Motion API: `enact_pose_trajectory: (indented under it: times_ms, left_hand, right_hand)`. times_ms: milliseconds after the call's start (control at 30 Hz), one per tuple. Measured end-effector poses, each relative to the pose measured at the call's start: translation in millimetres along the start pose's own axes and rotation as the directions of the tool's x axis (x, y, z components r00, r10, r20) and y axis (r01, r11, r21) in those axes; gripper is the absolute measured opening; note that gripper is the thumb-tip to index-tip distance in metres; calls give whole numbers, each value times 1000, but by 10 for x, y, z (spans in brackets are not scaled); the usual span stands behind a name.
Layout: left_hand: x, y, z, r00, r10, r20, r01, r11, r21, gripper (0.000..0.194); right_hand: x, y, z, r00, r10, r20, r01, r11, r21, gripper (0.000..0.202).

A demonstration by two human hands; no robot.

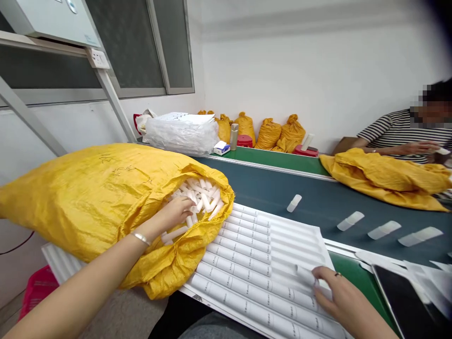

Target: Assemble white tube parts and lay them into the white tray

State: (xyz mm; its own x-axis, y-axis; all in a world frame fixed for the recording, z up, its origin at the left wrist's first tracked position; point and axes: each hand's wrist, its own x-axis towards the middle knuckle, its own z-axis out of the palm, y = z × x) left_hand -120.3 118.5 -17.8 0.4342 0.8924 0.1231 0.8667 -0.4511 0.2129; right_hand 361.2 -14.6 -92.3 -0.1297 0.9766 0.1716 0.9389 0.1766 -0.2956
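A pink basket (37, 287) is seen below the left forearm, and a large yellow sack (102, 183) is laid out to the left of the left hand and around it. A bracelet (141, 238) is worn on that wrist. The left hand (176, 211) is reached into the sack's mouth with its fingers bent over the white tubes (211, 200) heaped inside; whether one is gripped cannot be told. To the right of that hand, a white tray (300, 242) is spread, its grooves partly filled with printed rolls (243, 245) in a row. Above the right hand, four pale tubes (294, 203) are lined up on a dark belt (261, 181). A white roll (306, 276) is pinched between thumb and finger of the right hand (339, 294), over the tray's near right part. Just beyond that hand, the green bench (356, 273) is seen, with a black slab (402, 296) placed to its right. Farther off, a folded yellow sack (384, 176) is laid in front of a co-worker in a striped shirt (384, 129).
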Motion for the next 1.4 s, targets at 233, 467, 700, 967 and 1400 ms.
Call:
enact_pose_trajectory:
  times_ms: [233,467,700,967,1400]
  left_hand:
    - [-245,1300,-19,974,-123,-189,-110,476,-873,29]
    - [-437,1688,219,957,-285,-56,-35,77,-996,24]
    - [-524,1563,145,953,-298,-52,72,391,-917,33]
    - [-632,1522,34,998,-65,14,54,662,-747,33]
    - [-726,1591,140,933,15,-360,-236,779,-581,31]
  right_hand:
    - [211,-648,-244,979,-77,-189,158,870,467,19]
    - [413,-1200,-298,944,-225,-243,327,513,794,29]
    - [531,-1163,-541,841,-468,-270,531,623,575,41]
    - [567,-1173,-547,758,-594,-268,638,593,492,41]
    - [475,-1425,-396,838,-466,-284,542,645,538,35]
